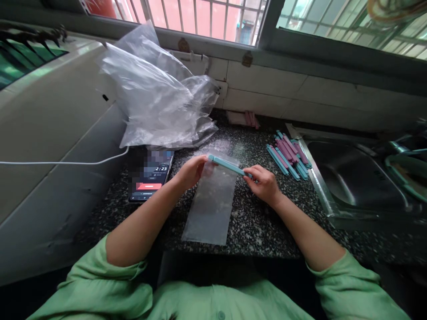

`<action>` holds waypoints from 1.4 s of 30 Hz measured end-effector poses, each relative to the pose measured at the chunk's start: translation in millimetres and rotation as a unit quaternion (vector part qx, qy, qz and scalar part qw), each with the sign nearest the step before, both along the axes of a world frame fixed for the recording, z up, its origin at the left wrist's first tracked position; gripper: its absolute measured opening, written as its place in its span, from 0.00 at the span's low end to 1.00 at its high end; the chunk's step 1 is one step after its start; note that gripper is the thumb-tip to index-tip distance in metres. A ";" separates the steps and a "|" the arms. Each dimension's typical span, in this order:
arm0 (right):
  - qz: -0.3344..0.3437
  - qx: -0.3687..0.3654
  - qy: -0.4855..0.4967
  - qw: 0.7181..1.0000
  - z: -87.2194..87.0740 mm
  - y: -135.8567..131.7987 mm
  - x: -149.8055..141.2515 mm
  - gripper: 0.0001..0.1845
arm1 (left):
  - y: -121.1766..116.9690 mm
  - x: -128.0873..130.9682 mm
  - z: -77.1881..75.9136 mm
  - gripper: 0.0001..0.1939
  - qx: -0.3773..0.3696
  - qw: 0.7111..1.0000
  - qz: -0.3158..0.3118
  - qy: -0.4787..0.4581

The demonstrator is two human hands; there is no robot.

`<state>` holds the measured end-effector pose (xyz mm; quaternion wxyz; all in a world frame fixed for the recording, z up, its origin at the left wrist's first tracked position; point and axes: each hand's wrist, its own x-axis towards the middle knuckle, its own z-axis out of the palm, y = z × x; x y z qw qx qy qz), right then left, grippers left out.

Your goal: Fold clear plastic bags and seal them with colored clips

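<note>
A light-blue bag sealing clip lies slantwise across the upper part of a clear plastic bag. My left hand is closed at the clip's left end, by the bag's edge. At the other end, my right hand pinches the clip between thumb and fingers. The bag hangs flat below the clip, over the speckled counter. Whether the clip is fully snapped along the bag cannot be made out. To the right lies a pile of blue and purple sealing clips.
Crumpled clear plastic bags are heaped at the back left. A phone lies left of my left arm, near a white cable. A metal sink borders the right side. More purple clips lie by the tiled wall.
</note>
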<state>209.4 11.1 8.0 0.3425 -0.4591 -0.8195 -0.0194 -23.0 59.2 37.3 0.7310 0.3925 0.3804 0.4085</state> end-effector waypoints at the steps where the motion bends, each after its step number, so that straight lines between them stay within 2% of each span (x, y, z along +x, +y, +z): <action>1: 0.000 0.002 -0.004 1.000 0.0 0.1 -0.1 0.07 | 0.1 0.3 -0.1 0.09 -0.008 1.000 0.004 -0.006; 4: 0.000 0.010 -0.019 1.000 -0.2 0.0 -0.4 0.07 | -1.0 2.0 -3.6 0.16 -0.005 1.000 0.014 0.000; 8: 0.007 0.021 -0.037 0.999 -1.2 -0.5 -0.3 0.07 | -4.3 4.8 -12.2 0.18 0.073 0.994 0.029 0.069; 11: 0.007 0.024 -0.037 0.999 -2.3 -0.3 0.0 0.07 | -6.9 7.7 -15.7 0.18 0.100 0.989 0.042 0.099; 13: 0.006 0.023 -0.030 0.999 -2.8 0.1 0.3 0.07 | -8.4 10.3 -16.0 0.17 0.090 0.990 0.054 0.094; 18: 0.010 0.033 -0.020 0.999 -3.3 1.9 1.6 0.07 | -9.7 16.6 -14.5 0.14 0.008 0.993 0.095 0.073; 21: 0.014 0.033 -0.018 0.999 -3.6 3.3 2.8 0.08 | -9.3 18.8 -14.5 0.14 -0.005 0.990 0.123 0.063; 27: 0.018 0.035 -0.020 0.999 -5.9 4.9 4.7 0.08 | -8.8 20.3 -14.7 0.14 -0.026 0.990 0.130 0.050; 32: 0.018 0.020 -0.010 1.000 -5.7 3.7 4.2 0.07 | -7.9 20.7 -16.2 0.14 -0.007 0.987 0.143 0.072; 38: 0.015 0.019 -0.005 1.000 -4.8 3.4 3.9 0.07 | -7.9 19.7 -17.2 0.11 -0.001 0.988 0.135 0.076; 42: 0.022 0.021 0.017 0.999 -5.8 4.1 4.0 0.07 | -6.3 18.4 -20.3 0.13 0.009 0.988 0.127 0.087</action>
